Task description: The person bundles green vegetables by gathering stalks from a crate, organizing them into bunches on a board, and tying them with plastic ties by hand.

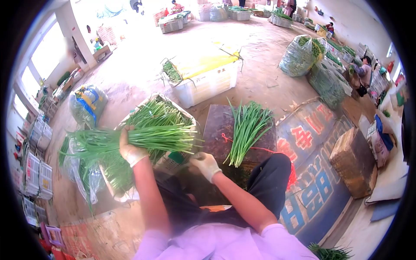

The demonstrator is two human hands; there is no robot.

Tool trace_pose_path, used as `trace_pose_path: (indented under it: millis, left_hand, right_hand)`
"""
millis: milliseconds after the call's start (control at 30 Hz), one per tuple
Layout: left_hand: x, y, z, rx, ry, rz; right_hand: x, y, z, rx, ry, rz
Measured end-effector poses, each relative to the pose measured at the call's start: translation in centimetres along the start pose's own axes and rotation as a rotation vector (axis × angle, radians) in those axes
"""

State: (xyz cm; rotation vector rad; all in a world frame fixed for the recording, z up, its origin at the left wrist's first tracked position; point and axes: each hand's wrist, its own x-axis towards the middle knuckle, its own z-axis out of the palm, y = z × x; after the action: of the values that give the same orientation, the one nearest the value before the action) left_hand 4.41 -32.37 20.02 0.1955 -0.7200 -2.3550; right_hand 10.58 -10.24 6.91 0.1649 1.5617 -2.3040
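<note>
Green bundles (169, 138): one in left fingers (124, 135), one on box (215, 128).

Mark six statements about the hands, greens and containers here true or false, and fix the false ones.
1. The left hand grips a bunch of green stalks. True.
2. That bunch's pale ends point to the picture's left. False: they point right.
3. A yellow sheet lies over a white crate. True.
4. A second bunch lies on the yellow sheet. False: it lies on the dark box.
5. The right hand grips the second bunch. False: it is apart from it.
6. The brown block stands right of the dark box in the picture. True.
</note>
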Motion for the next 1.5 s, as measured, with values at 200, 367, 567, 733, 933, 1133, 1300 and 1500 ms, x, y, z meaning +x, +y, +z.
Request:
trace_pose_path:
  millis: [200, 367, 567, 733, 933, 1133, 1300, 1500]
  left_hand:
    - [0.7, 1.4, -0.5, 0.046, -0.055, 0.012]
    - [-0.3, 1.2, 1.7, -0.004, -0.021, -0.064]
    - [1.8, 1.4, -1.0, 0.094, -0.037, -0.041]
    - [0.5, 0.6, -0.3, 0.082, 0.009, -0.071]
    - [-0.7, -1.3, 0.3, 0.083, -0.007, -0.106]
    - [-1.6, -2.0, 0.1, 0.111, -0.044, -0.062]
    - [0.4, -0.7, -1.1, -0.016, 0.049, -0.139]
    - [0.7, 0.0, -1.5, 0.045, 0.027, -0.163]
  right_hand:
    - [-0.6, -2.9, -2.4, -0.812, 0.348, -0.556]
    - [2.5, -3.1, -0.7, -0.594, 0.211, -0.63]
    - [2.3, 0.9, -7.0, -0.993, 0.005, -0.385]
    - [-0.9, -2.7, -4.2, -0.831, 0.106, -0.399]
    - [-2.6, -5.8, 1.3, -0.888, 0.186, -0.846]
    - [-1.0, -4.9, 1.2, -0.694, 0.148, -0.895]
    - [-0.7, -3.5, -3.1, 0.575, 0.127, -0.48]
    - [-0.8, -3.8, -4.3, -0.508, 0.085, -0.602]
